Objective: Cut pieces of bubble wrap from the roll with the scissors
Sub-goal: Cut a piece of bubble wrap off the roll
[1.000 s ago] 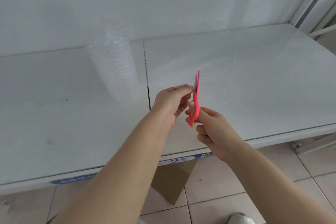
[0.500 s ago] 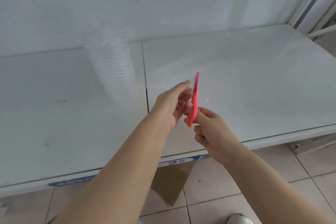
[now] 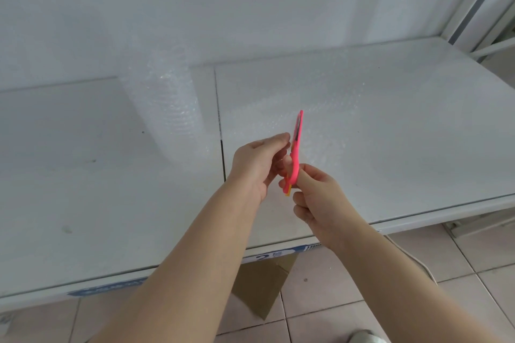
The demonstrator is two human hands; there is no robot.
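A clear roll of bubble wrap [image 3: 163, 108] stands upright on the white table [image 3: 83, 175], left of centre. A loose sheet of bubble wrap [image 3: 328, 108] runs from it to the right, above the tabletop. My right hand [image 3: 317, 195] grips the handles of the pink scissors [image 3: 296, 147], whose blades point up and away, edge-on to me. My left hand [image 3: 260, 161] is just left of the blades and pinches the sheet's near edge with its fingertips. I cannot tell how far the blades are apart.
A seam [image 3: 220, 125] splits the tabletop in two. The front edge carries a blue label [image 3: 274, 255]. Brown cardboard [image 3: 262, 287] lies on the tiled floor under the table. A metal frame [image 3: 473, 8] rises at the right. A shoe [image 3: 365, 337] shows at the bottom.
My left fingertips straightened upward beside the blades, then closed again on the sheet's edge. The scissors and my right hand stayed almost where they were.
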